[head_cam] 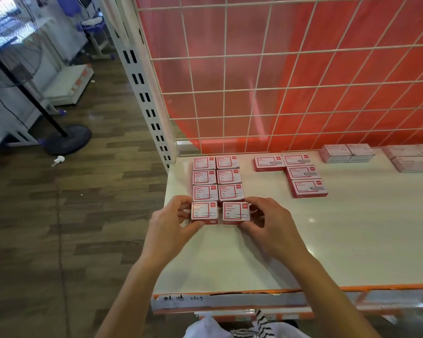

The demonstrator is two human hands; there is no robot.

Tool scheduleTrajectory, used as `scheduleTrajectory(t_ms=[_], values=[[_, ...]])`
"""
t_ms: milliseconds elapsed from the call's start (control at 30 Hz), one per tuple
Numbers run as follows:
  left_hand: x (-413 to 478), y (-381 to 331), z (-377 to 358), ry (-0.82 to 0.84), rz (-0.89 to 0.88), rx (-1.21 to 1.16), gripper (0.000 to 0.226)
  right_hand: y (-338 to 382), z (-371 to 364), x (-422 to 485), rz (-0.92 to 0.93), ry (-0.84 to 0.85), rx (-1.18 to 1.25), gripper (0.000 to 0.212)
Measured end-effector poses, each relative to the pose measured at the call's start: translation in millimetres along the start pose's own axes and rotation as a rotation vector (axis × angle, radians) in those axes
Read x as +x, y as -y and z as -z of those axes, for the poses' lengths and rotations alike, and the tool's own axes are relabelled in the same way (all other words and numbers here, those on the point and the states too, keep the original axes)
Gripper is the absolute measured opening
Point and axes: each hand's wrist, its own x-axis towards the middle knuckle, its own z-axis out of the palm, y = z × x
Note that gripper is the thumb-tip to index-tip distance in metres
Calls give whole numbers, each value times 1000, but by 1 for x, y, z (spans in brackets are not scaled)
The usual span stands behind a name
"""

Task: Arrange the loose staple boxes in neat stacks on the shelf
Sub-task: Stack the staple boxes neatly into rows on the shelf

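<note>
Left grip [171, 220] is being clamped on the left red-and-white cardboard box [204, 212], with the thumb at the near edge and the fingers curled round the far left corner. Right grip [266, 220] is being clamped likewise on the right red-and-white cardboard box [235, 212], thumb at the near edge and fingers on the right side. The two boxes are being held side by side, label up, with a narrow gap between them. Whether they are being rested on the white shelf [230, 259] or held just clear of it cannot be told.

Just behind them, six matching boxes [216, 176] are being displayed in a block of two columns and three rows, close-packed, near the shelf's left rear corner. The held pair is being lined up as a fourth row, almost touching the third.

To the right, well apart, four flatter red-and-white boxes [300, 172] are being shown in an L-shaped group. Pale pink boxes [347, 153] are being seen further right, near the back. The rear is being closed off by a white wire grid panel [254, 89] with a red sheet [327, 69] behind it.
</note>
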Motion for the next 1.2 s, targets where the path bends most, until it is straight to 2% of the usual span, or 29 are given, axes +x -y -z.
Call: scheduleTrajectory(t_ms=[167,333,900,1200], values=[[-1,-4,1,-4,-2,-2,52,0,-4,1,-9,-22,12,45],[-3,-9,1,-3,-1,-5,62,2,-4,2,-69,-19,36,51],[-7,-13,-3,-23,-12,0,59,8,-4,-1,-15,-12,57,45],[-9,-9,1,7,-19,-26,62,1,10,-6,-97,-5,20,46]])
